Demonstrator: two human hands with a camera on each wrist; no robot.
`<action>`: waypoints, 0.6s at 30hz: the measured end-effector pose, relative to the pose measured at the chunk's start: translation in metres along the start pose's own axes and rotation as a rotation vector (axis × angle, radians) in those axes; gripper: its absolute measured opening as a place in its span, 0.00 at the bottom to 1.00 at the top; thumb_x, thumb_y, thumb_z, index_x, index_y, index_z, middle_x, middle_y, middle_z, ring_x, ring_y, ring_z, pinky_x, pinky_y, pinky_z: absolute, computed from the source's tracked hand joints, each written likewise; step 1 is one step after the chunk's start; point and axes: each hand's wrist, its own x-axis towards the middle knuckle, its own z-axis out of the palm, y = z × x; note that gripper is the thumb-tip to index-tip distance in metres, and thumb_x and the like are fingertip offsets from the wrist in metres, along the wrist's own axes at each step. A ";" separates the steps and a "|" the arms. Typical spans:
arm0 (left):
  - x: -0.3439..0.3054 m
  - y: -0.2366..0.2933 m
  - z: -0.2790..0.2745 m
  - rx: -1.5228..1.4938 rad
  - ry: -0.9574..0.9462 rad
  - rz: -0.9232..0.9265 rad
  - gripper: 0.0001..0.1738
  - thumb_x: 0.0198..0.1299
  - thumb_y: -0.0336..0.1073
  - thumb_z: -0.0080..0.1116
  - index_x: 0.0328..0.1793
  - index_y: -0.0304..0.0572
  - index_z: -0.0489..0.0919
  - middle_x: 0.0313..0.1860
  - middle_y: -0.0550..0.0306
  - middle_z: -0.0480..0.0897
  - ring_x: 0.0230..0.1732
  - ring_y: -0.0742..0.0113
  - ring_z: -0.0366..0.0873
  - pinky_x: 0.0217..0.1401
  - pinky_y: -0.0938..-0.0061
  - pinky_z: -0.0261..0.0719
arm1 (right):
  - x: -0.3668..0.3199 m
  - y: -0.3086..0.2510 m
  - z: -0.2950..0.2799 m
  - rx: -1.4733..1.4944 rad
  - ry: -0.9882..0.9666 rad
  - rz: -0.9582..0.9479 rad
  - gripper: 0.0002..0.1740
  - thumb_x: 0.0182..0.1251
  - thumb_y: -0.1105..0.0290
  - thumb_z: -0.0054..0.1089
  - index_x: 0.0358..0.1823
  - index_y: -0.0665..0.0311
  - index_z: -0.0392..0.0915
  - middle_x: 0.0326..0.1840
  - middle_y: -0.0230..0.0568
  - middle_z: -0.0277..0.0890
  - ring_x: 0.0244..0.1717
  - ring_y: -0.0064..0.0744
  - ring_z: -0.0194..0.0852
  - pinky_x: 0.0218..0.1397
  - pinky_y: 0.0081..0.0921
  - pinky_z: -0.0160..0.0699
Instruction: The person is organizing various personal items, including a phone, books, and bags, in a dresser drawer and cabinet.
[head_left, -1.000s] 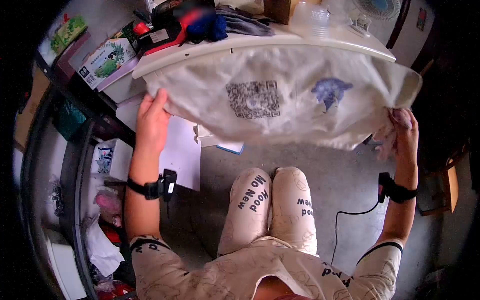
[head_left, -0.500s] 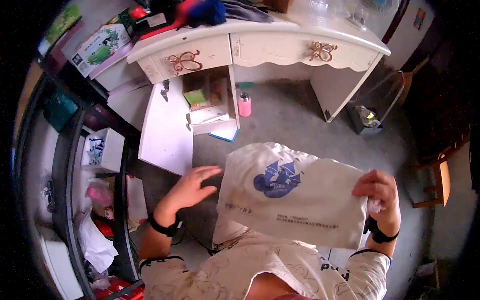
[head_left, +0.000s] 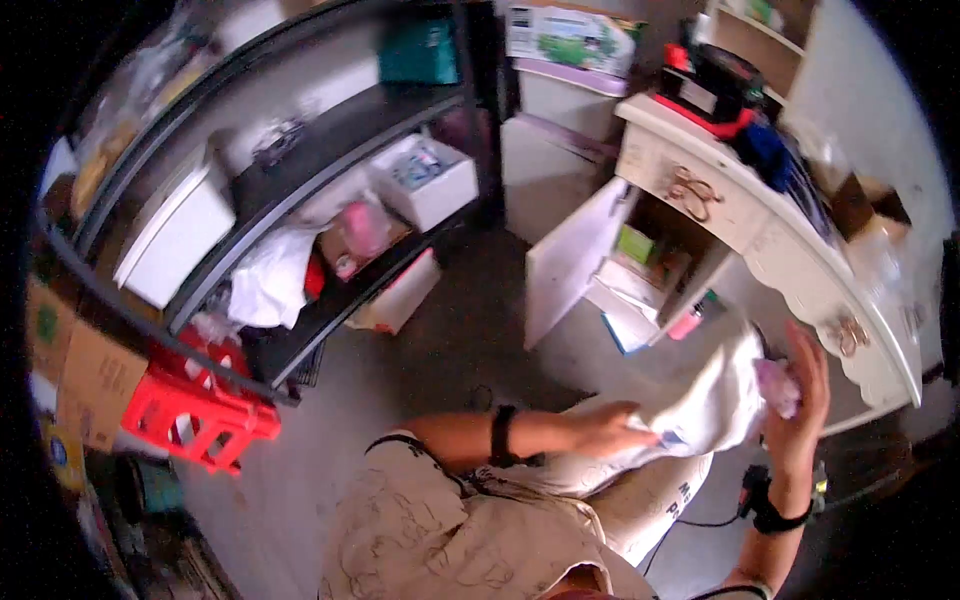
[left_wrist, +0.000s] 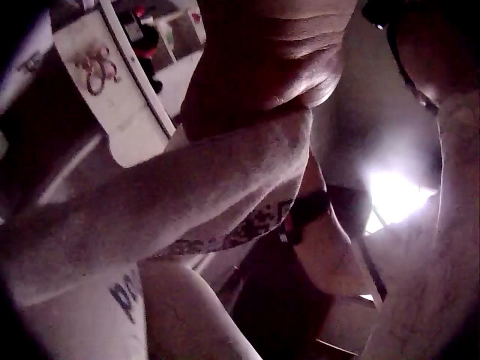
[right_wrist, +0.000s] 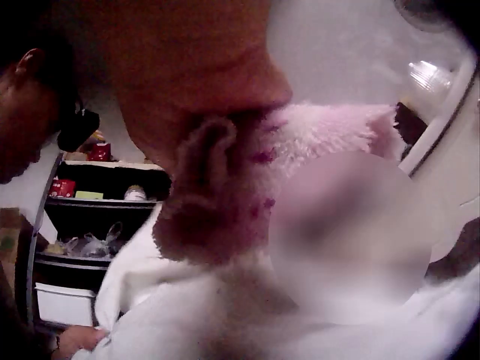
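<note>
A white cloth bag (head_left: 715, 390) with dark and blue prints is bunched over the person's lap in the head view. The left hand (head_left: 605, 430) grips its near edge; the right wrist view shows that hand (right_wrist: 81, 340) pinching the fabric. At the other end, the right hand (head_left: 803, 395) holds a pink fluffy piece (head_left: 777, 388) against the bag. Close up, white and purple tufts show on this fluffy piece (right_wrist: 322, 135), and a blurred patch covers part of it. In the left wrist view a fold of the bag (left_wrist: 210, 176) hangs below the hand, its black code print partly visible.
A white desk (head_left: 775, 265) with an open cabinet door (head_left: 570, 265) stands ahead to the right. Dark shelving (head_left: 310, 110) holds boxes and bags on the left. A red plastic stool (head_left: 200, 415) sits at the shelf's foot. A pink bottle (head_left: 686, 322) is under the desk.
The bag went from stretched wide to lowered and bunched. The left hand, free half a second ago, now grips it. The head view has swung left toward the shelves.
</note>
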 end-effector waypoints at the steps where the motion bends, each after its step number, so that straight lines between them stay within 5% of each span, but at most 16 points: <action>1: -0.022 0.042 -0.016 -0.007 0.046 -0.010 0.16 0.62 0.35 0.48 0.53 0.35 0.73 0.48 0.56 0.77 0.48 0.70 0.73 0.54 0.76 0.69 | -0.005 0.021 -0.005 -0.065 -0.024 -0.016 0.30 0.45 0.89 0.52 0.55 0.64 0.68 0.56 0.42 0.68 0.49 0.30 0.67 0.45 0.20 0.67; 2: -0.030 0.018 -0.034 -0.197 0.146 0.028 0.14 0.61 0.36 0.49 0.49 0.37 0.74 0.42 0.62 0.78 0.42 0.75 0.72 0.47 0.78 0.70 | -0.006 0.026 -0.005 0.034 0.006 -0.022 0.29 0.47 0.88 0.50 0.55 0.65 0.68 0.55 0.42 0.68 0.50 0.30 0.66 0.46 0.20 0.65; 3: -0.056 0.020 -0.056 -0.218 0.325 -0.033 0.15 0.60 0.36 0.51 0.50 0.36 0.76 0.48 0.57 0.78 0.50 0.71 0.73 0.56 0.77 0.69 | -0.011 0.035 -0.006 0.082 0.002 0.036 0.28 0.48 0.86 0.50 0.55 0.65 0.67 0.55 0.42 0.68 0.52 0.31 0.66 0.48 0.21 0.64; 4: -0.084 0.080 -0.060 -0.063 0.507 -0.227 0.16 0.59 0.36 0.52 0.52 0.38 0.75 0.48 0.57 0.77 0.50 0.71 0.73 0.56 0.76 0.70 | -0.017 0.046 -0.009 0.128 0.004 0.095 0.26 0.50 0.84 0.50 0.55 0.66 0.67 0.54 0.42 0.68 0.53 0.31 0.65 0.50 0.22 0.63; 6: -0.136 0.102 -0.079 -0.145 0.723 -0.108 0.17 0.60 0.38 0.52 0.52 0.39 0.74 0.44 0.61 0.77 0.45 0.74 0.73 0.51 0.77 0.70 | -0.028 0.056 -0.013 0.191 0.002 0.198 0.23 0.52 0.81 0.48 0.53 0.68 0.68 0.52 0.41 0.69 0.53 0.32 0.64 0.54 0.25 0.62; 8: -0.179 0.130 -0.092 0.195 1.021 -0.191 0.20 0.58 0.40 0.54 0.53 0.38 0.73 0.45 0.59 0.78 0.47 0.72 0.73 0.52 0.73 0.69 | -0.044 0.079 -0.011 0.284 0.000 0.274 0.21 0.55 0.80 0.46 0.53 0.68 0.68 0.52 0.41 0.69 0.53 0.33 0.64 0.57 0.26 0.60; 9: -0.211 0.095 -0.117 0.481 1.140 -0.072 0.20 0.57 0.39 0.54 0.53 0.37 0.72 0.42 0.59 0.78 0.44 0.71 0.74 0.48 0.75 0.72 | -0.050 0.088 -0.009 0.254 0.007 0.316 0.20 0.56 0.80 0.45 0.53 0.68 0.68 0.52 0.41 0.69 0.53 0.33 0.65 0.57 0.26 0.61; 14: -0.247 0.134 -0.139 -0.004 1.491 -0.065 0.16 0.57 0.36 0.54 0.50 0.37 0.73 0.39 0.58 0.78 0.36 0.70 0.77 0.38 0.76 0.76 | -0.085 0.131 0.002 0.279 0.062 0.452 0.17 0.61 0.76 0.44 0.52 0.70 0.69 0.49 0.42 0.71 0.51 0.31 0.67 0.57 0.27 0.64; 18: -0.263 0.141 -0.192 -0.088 1.468 0.033 0.16 0.55 0.36 0.55 0.48 0.37 0.73 0.39 0.56 0.78 0.37 0.66 0.77 0.40 0.72 0.76 | -0.093 0.136 0.004 0.340 0.109 0.575 0.18 0.55 0.76 0.56 0.49 0.70 0.70 0.49 0.41 0.71 0.50 0.33 0.67 0.56 0.30 0.65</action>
